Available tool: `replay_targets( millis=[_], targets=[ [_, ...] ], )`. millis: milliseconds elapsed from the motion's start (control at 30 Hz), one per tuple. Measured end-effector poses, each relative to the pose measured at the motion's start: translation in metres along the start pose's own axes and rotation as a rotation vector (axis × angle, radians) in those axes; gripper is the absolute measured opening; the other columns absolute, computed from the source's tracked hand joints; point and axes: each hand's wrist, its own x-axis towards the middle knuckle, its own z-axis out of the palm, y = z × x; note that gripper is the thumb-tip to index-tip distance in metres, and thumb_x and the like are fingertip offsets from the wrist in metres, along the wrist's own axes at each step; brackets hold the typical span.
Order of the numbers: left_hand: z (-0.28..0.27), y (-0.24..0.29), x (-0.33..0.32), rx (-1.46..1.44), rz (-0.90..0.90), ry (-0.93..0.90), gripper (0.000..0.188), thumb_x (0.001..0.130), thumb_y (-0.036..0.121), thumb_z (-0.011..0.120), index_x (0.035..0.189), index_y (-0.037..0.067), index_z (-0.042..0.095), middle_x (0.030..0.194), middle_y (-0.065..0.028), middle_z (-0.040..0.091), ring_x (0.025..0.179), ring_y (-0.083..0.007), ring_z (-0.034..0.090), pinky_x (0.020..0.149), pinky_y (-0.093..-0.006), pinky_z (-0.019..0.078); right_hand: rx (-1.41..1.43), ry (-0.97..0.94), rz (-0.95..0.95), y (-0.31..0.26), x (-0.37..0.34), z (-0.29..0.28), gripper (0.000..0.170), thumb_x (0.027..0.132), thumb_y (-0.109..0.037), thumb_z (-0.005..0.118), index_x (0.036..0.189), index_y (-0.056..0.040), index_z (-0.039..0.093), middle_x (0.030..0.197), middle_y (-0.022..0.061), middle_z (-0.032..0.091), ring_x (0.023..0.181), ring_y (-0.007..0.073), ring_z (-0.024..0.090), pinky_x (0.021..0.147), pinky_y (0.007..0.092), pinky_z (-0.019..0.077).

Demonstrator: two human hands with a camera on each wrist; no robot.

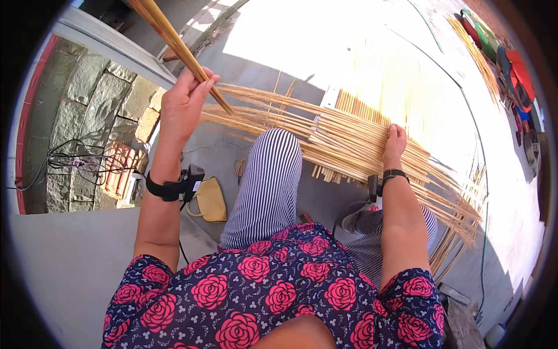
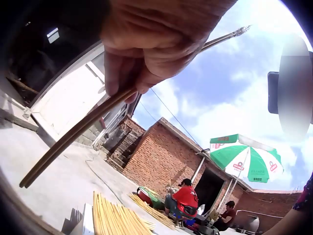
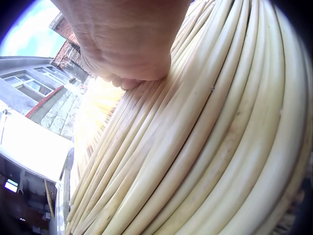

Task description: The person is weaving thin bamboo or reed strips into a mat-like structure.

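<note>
Raised at the upper left, my left hand [image 1: 187, 96] pinches a few long brownish reed stalks [image 1: 168, 39]. They slant down past the fingers; in the left wrist view their cut ends reach toward the lower left. A thick layer of pale reed stalks [image 1: 354, 132], with feathery tips at both sides, lies crosswise before my knees. My right hand [image 1: 396, 142] holds the layer's far edge, fingers curled onto the stalks; the right wrist view shows the knuckles there, fingertips mostly hidden. Beyond that edge extends a mat of reeds laid side by side [image 1: 363, 109], washed out by sunlight.
On the floor by my striped left knee are scissors [image 1: 238, 168] and a yellow bag [image 1: 209, 200]. Coiled black cable [image 1: 72, 161] lies by the stone wall at left. A hose [image 1: 483, 256] runs down the right. Another person [image 2: 187, 199] sits near a green-white umbrella [image 2: 249, 159].
</note>
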Motion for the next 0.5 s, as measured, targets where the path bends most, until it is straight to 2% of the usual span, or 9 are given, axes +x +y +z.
replay_targets(
  millis=[100,200,333,467,500],
  targets=[
    [0.046,0.05,0.038,-0.454,0.157,0.017,0.015,0.092,0.007,0.054,0.106,0.002,0.054,0.101,-0.0123,0.065,0.097,-0.0168,0.062,0.084,-0.0278,0.0506,0.025,-0.001,0.018,-0.002,-0.006,0.004,0.018,0.09,-0.018,0.058,0.097,-0.0015,0.059,0.09,0.0025,0.061,0.081,0.0105,0.052,0.075,0.0259,0.044],
    [0.124,0.086,0.051,-0.865,0.142,0.005,0.014,0.09,0.006,0.055,0.103,0.001,0.053,0.096,-0.0115,0.066,0.092,-0.0157,0.063,0.08,-0.0256,0.0529,0.103,-0.006,0.09,-0.016,-0.012,0.005,0.016,0.09,-0.017,0.059,0.097,-0.0021,0.06,0.089,0.0019,0.061,0.08,0.0097,0.052,0.074,0.0253,0.044],
    [0.223,0.088,0.044,-1.154,-0.221,-0.042,0.016,0.084,0.0,0.055,0.098,0.001,0.047,0.092,-0.0067,0.056,0.081,-0.0127,0.058,0.074,-0.0278,0.0541,0.136,0.003,0.132,-0.04,-0.026,0.009,0.015,0.088,-0.015,0.06,0.097,-0.0022,0.061,0.085,0.0011,0.062,0.077,0.0085,0.052,0.072,0.024,0.0437],
    [0.275,0.06,0.037,-1.275,-0.524,-0.043,0.017,0.082,-0.003,0.052,0.095,0.003,0.045,0.087,-0.0051,0.05,0.076,-0.0132,0.055,0.075,-0.0319,0.0546,0.204,-0.024,0.072,-0.048,-0.032,0.01,0.015,0.088,-0.014,0.061,0.096,-0.0019,0.062,0.083,0.0007,0.062,0.075,0.0087,0.052,0.071,0.0236,0.0437],
    [0.285,0.05,0.038,-1.294,-0.588,-0.016,0.018,0.086,-0.002,0.053,0.1,0.005,0.044,0.092,-0.0075,0.055,0.079,-0.0168,0.06,0.073,-0.0317,0.055,0.18,-0.009,0.068,-0.053,-0.034,0.011,0.015,0.087,-0.015,0.062,0.095,-0.0022,0.062,0.082,-0.0001,0.061,0.073,0.0075,0.051,0.068,0.0225,0.0427]
  ],
)
